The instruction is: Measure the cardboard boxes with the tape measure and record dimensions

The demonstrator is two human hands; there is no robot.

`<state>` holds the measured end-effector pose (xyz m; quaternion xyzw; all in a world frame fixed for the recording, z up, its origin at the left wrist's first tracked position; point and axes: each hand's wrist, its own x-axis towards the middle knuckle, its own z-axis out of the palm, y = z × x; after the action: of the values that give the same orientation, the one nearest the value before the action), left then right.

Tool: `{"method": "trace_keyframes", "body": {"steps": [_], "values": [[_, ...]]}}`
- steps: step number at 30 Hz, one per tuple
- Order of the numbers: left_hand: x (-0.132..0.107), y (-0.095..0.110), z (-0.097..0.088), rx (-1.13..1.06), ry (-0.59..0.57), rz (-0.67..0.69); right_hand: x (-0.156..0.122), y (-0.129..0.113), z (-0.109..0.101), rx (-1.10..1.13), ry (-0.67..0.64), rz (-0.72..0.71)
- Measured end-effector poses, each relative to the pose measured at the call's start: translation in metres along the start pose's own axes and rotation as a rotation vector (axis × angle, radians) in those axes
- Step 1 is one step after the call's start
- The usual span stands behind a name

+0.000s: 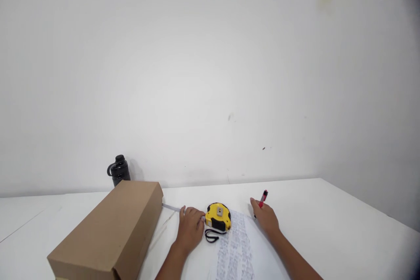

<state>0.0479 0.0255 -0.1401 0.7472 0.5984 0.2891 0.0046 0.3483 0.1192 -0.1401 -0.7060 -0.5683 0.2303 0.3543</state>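
Observation:
A yellow and black tape measure [218,217] lies on the white table [328,223], its black wrist loop trailing in front. A short length of tape [170,207] runs out from it toward a long brown cardboard box [111,232]. My left hand [190,227] rests on the table just left of the tape measure, fingers curled down on the tape. My right hand [266,218] is closed round a red and black marker [263,197] that points up and away. Between my arms lies a sheet of paper [234,249] covered in handwriting.
A black bottle with a handle [118,170] stands behind the box against the white wall. The table's right edge runs diagonally at the right.

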Motion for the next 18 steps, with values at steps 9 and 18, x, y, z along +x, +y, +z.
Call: {"method": "trace_keyframes", "body": {"steps": [9, 18], "values": [[0.016, 0.032, -0.014, 0.033, 0.102, -0.628, -0.015, -0.005, -0.027, -0.018, 0.061, 0.123], [0.028, 0.029, -0.001, -0.096, 0.108, -0.779, -0.004, 0.024, -0.016, -0.037, 0.233, -0.142]]}}
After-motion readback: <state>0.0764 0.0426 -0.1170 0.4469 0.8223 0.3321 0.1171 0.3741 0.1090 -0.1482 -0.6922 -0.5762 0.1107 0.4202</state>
